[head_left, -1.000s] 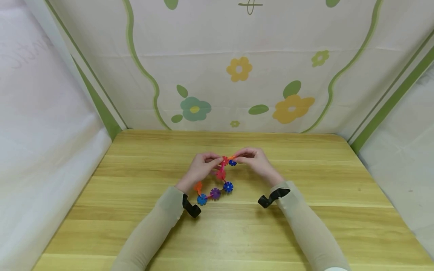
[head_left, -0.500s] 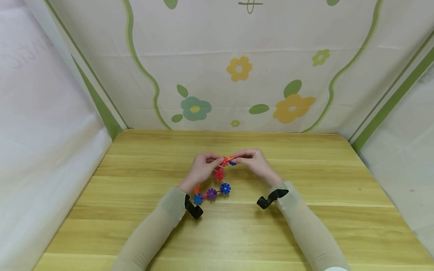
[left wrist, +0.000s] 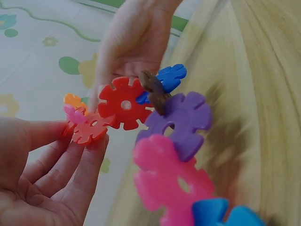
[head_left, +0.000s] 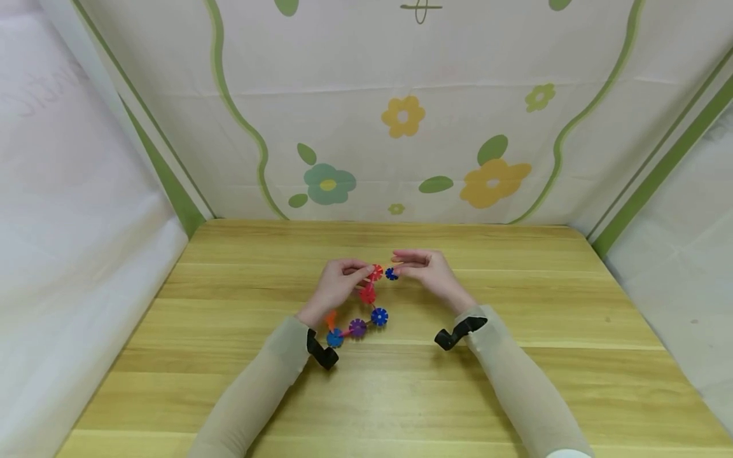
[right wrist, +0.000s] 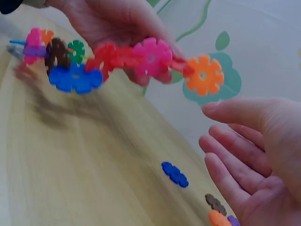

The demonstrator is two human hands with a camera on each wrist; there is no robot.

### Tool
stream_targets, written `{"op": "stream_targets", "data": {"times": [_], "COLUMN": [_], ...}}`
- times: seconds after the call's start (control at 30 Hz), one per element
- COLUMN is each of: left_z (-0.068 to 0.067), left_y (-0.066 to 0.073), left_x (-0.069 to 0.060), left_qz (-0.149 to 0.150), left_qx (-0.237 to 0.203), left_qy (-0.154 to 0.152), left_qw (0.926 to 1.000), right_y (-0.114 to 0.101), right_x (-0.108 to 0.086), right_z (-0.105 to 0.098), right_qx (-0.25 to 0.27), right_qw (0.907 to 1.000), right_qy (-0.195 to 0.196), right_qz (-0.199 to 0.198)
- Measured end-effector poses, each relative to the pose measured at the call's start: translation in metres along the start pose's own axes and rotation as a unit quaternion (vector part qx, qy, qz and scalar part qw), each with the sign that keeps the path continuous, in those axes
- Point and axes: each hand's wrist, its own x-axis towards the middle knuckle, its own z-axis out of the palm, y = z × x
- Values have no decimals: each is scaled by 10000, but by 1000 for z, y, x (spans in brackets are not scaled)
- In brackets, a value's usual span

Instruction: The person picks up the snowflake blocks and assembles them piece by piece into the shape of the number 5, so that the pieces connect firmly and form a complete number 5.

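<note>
A chain of slotted plastic snowflake discs hangs from my left hand (head_left: 335, 286), whose thumb and fingers pinch a red disc (head_left: 375, 273). Lower in the chain follow another red disc (head_left: 368, 294), a dark blue disc (head_left: 379, 317), a purple disc (head_left: 357, 328) and a lighter blue disc (head_left: 335, 338). An orange disc (right wrist: 203, 75) forms the end nearest my right hand (right wrist: 268, 155), beside a pink disc (right wrist: 151, 57). The right hand's thumb and fingers are spread apart, with a small gap between them and the orange disc.
Below the right hand, a loose blue disc (right wrist: 174, 174), a brown disc (right wrist: 216, 203), an orange disc (right wrist: 219, 218) and a purple piece (right wrist: 233, 220) lie on the wooden table (head_left: 458, 394). A flower-printed cloth (head_left: 366, 127) stands behind the table.
My right thumb and fingers have parted and let go of the orange disc at the chain's end. The left hand and the hanging chain have shifted slightly left.
</note>
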Motion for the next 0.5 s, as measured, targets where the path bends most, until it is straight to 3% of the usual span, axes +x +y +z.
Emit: {"op": "stream_targets", "data": {"times": [0.13, 0.27, 0.5], "left_z": [-4, -6, -7], "left_y": [1, 1, 0], "left_x": [0, -1, 0], "left_qz": [-34, -41, -26], "left_qx": [-96, -115, -143], "left_qy": [-25, -33, -42], "left_qw": [9999, 9999, 9999], "right_y": [7, 12, 16], "right_x": [3, 8, 15], "right_z": [-5, -7, -4], "right_qx": [-195, -709, -1874], "right_qw": [9995, 9971, 9821], "right_qy": [140, 199, 183], "right_qz": [192, 188, 10]}}
